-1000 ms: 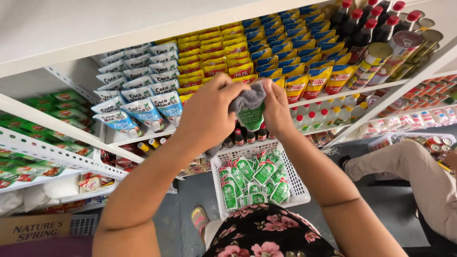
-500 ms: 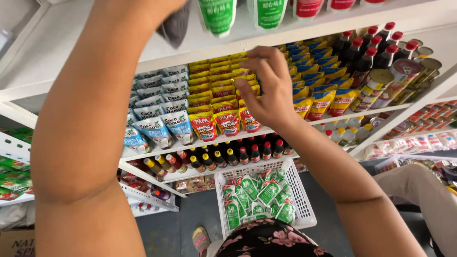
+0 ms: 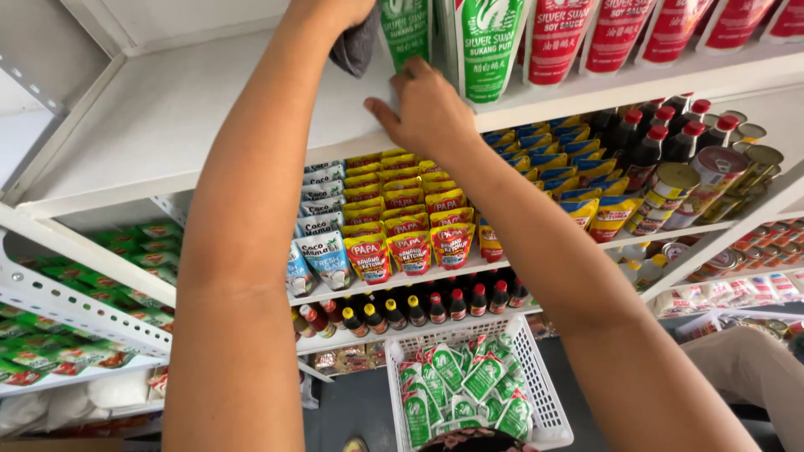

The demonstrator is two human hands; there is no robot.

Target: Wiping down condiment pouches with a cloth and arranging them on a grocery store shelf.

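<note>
1. Both arms are higher than half a second ago: the right hand (image 3: 427,113) has come off the middle shelves and now rests on the front lip of the top shelf (image 3: 209,117), while the left hand (image 3: 335,12) has climbed almost out of the top of the view.
2. Fingers of the left hand are closed round a grey cloth (image 3: 356,46), which hangs just below the fist and just left of the green-and-white pouches (image 3: 481,46). A tug or wide swipe there could, I judge, knock the nearest pouch over, since the cloth touches or nearly touches it.
3. Right-hand fingers lie spread and flat on the shelf edge, gripping nothing. The green-and-white pouches stand just above its knuckles, so a lift of that hand could nudge them off the lip.
4. Directly below both forearms sits a white basket (image 3: 544,402) of green sachets (image 3: 456,389); a falling pouch would likely land there or on the ketchup pouches (image 3: 410,251).
5. Red pouches (image 3: 615,29) stand to the right of the right hand, well within reach of a careless elbow.
</note>
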